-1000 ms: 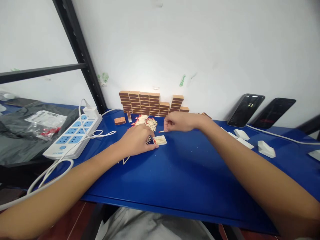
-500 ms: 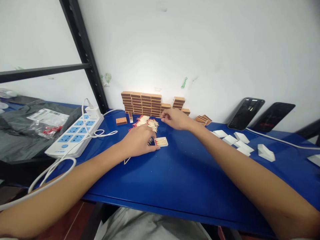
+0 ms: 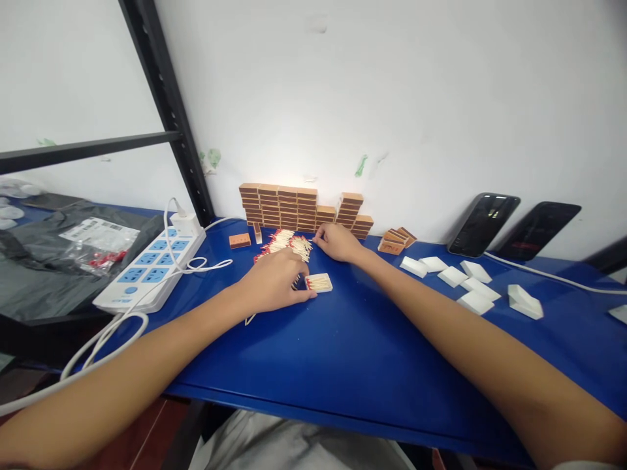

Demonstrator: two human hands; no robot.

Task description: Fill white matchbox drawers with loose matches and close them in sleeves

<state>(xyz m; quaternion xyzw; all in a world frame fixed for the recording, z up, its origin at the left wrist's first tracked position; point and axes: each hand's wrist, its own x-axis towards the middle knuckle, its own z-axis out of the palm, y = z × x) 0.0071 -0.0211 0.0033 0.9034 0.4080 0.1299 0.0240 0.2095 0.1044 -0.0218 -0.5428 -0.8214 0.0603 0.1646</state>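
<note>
- While a white power strip (image 3: pixel 147 271) fills the left of the blue table (image 3: pixel 372 365), an orange matchbox (image 3: pixel 240 241) lies to the right of its far end, with a second matchbox (image 3: pixel 257 233) standing on end just beside.
- Next comes a heap of loose matches (image 3: pixel 279 243), many with their red heads to the left, in front of stacked matchboxes (image 3: pixel 279 207).
- The left hand (image 3: pixel 277 281) is on the near side of the heap, thumb and forefinger closed on the left end of a white tray (image 3: pixel 330 282).
- That tray sits flat on the table, its long axis running roughly left to right; the matches inside (image 3: pixel 318 283) lie the same way, red heads toward the left hand, which is the nearer one.
- The right hand (image 3: pixel 337 241) is farther back, its fingertips at the heap's right edge. From them, the tray lies almost straight toward the person, and apart. Thumb and forefinger are near each other, but I cannot tell whether they are pinched on a match.
- One second ago, this hand held a match just beyond the tray; now it is beside the heap, while the left hand keeps its place.
- Farther right are loose matchboxes (image 3: pixel 392 241), scattered white pieces (image 3: pixel 452 277) and two phones (image 3: pixel 484 224).
</note>
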